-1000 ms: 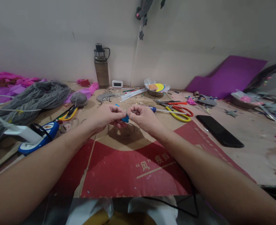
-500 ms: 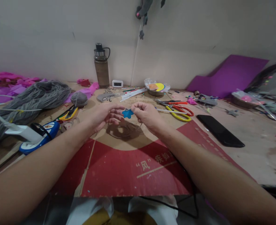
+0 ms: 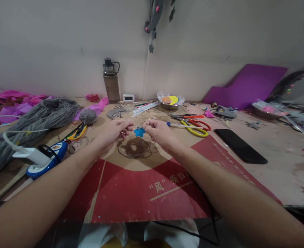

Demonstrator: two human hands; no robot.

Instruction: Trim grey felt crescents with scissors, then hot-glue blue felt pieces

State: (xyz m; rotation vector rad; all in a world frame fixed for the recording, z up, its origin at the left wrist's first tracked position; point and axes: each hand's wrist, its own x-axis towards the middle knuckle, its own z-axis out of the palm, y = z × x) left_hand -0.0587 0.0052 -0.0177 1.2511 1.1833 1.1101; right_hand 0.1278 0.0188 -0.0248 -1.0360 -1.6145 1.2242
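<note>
A small blue star-shaped piece [image 3: 139, 132] hangs between my hands, above the cardboard. My right hand [image 3: 155, 132] pinches it at its upper right edge with thumb and forefinger. My left hand [image 3: 118, 132] is just left of the piece, thumb and fingers drawn together; whatever lies between them is too small to make out. Below both hands a loose coil of thin grey cord [image 3: 135, 148] rests on the red and brown cardboard sheet [image 3: 131, 193], partly in shadow.
Scissors with red and yellow handles [image 3: 197, 129] and a black phone [image 3: 241, 145] lie to the right. Grey yarn [image 3: 47, 115], a yellow cutter [image 3: 78, 132] and a blue-and-white power strip [image 3: 48, 158] are at left. A bottle [image 3: 111, 84], small clock [image 3: 128, 97] and bowl [image 3: 169, 106] stand near the wall.
My left hand's fingers have gone from spread to drawn together. The blue piece stays in my right hand. The view has tilted slightly upward.
</note>
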